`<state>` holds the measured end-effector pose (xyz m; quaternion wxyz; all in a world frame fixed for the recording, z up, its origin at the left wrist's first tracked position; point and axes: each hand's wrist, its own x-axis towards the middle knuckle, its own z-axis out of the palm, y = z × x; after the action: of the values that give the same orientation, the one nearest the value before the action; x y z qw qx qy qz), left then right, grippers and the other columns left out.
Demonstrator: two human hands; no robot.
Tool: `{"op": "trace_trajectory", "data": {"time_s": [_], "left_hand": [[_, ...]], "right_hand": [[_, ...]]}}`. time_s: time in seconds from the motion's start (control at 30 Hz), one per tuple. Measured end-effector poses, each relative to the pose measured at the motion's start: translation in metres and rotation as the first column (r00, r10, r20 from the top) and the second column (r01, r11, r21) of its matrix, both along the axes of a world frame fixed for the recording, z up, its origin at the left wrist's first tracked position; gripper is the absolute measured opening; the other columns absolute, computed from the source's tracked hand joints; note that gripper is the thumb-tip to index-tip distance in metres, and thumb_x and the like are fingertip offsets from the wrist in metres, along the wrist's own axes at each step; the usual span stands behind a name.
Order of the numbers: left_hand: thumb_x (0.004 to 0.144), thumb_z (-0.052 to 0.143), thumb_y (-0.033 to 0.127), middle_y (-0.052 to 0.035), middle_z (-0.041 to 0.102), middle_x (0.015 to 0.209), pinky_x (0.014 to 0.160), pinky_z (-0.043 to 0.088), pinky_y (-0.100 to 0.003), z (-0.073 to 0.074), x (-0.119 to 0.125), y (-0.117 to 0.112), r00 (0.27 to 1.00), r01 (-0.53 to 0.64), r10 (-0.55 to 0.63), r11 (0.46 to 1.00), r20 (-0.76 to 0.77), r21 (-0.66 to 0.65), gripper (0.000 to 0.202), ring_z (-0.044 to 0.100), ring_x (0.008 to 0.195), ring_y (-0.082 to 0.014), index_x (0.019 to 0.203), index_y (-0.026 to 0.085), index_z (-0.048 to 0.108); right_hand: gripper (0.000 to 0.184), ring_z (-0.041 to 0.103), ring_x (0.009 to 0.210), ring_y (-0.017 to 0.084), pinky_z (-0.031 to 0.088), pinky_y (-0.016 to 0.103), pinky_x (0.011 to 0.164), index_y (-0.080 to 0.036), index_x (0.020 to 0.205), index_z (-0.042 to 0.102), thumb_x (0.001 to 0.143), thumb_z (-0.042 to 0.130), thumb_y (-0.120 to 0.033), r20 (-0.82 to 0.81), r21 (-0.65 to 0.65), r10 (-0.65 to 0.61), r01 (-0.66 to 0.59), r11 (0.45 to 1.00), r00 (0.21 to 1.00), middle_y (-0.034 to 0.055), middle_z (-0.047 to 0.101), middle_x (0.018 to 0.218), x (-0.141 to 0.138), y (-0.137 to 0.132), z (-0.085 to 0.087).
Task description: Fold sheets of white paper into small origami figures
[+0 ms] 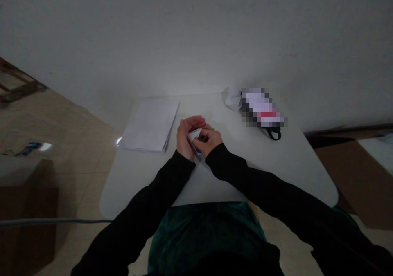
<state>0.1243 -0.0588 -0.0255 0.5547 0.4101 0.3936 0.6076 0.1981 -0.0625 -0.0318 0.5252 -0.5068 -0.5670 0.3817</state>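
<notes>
Between my hands, just above or on the white table (215,182), is a small piece of folded white paper (194,135) with angled sides. My left hand (185,139) cups it from the left, its fingers curving round the far side. From the right, my right hand (212,140) grips the paper, with the thumb bent and the fingers curled against it. A dark gap shows beside the right thumb. My fingers hide much of the paper, so its full shape cannot be made out.
A stack of white paper sheets (149,124) lies on the table's left side. At the back right are a crumpled or folded white paper (233,99) and a blurred-out item with a black loop (274,134). A wall (196,39) borders the table; cardboard boxes (356,178) stand at right.
</notes>
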Motion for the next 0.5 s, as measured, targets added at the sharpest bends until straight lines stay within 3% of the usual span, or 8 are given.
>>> {"op": "trace_trajectory", "data": {"time_s": [0.17,0.3,0.4,0.5], "left_hand": [[0.084,0.046,0.051,-0.0108,0.060,0.113,0.083,0.051,-0.038,-0.006,0.011,-0.011,0.989,-0.130,0.136,0.987,-0.058,0.100,0.038,0.062,0.097,-0.0205,0.109,0.022,0.048],[0.075,0.067,0.036,-0.0117,0.048,0.131,0.093,0.046,-0.040,-0.009,0.014,-0.018,0.972,-0.184,0.215,0.949,-0.098,0.257,0.059,0.059,0.106,-0.0202,0.122,0.029,0.031],[0.073,0.070,0.034,-0.0136,0.042,0.134,0.093,0.047,-0.039,-0.015,0.016,-0.019,0.947,-0.280,0.302,0.944,-0.109,0.175,0.065,0.057,0.110,-0.0212,0.124,0.029,0.029],[0.076,0.066,0.037,-0.0136,0.048,0.128,0.095,0.046,-0.039,-0.019,0.018,-0.019,0.948,-0.302,0.307,0.951,-0.080,0.069,0.055,0.056,0.111,-0.0205,0.121,0.025,0.035]], "right_hand": [[0.027,0.048,0.070,0.015,0.042,0.032,0.068,-0.021,0.042,0.042,0.055,0.065,-0.013,0.055,0.043,-0.058,0.056,0.998,0.997,-0.0006,0.050,0.065,0.004,0.003,-0.002],[0.013,0.049,0.067,0.015,0.042,0.031,0.064,-0.020,0.049,0.058,0.057,0.067,-0.016,0.055,0.002,-0.056,0.056,0.998,0.997,0.0001,0.054,0.065,0.008,0.005,-0.004],[0.011,0.045,0.056,0.012,0.039,0.028,0.056,-0.019,0.049,0.060,0.058,0.066,-0.017,0.060,-0.031,-0.060,0.062,0.998,0.996,-0.0018,0.049,0.058,0.010,0.007,-0.007],[0.012,0.043,0.055,0.010,0.037,0.026,0.052,-0.019,0.049,0.061,0.060,0.064,-0.018,0.075,-0.011,-0.072,0.073,0.997,0.995,-0.0022,0.046,0.058,0.011,0.008,-0.009]]}}
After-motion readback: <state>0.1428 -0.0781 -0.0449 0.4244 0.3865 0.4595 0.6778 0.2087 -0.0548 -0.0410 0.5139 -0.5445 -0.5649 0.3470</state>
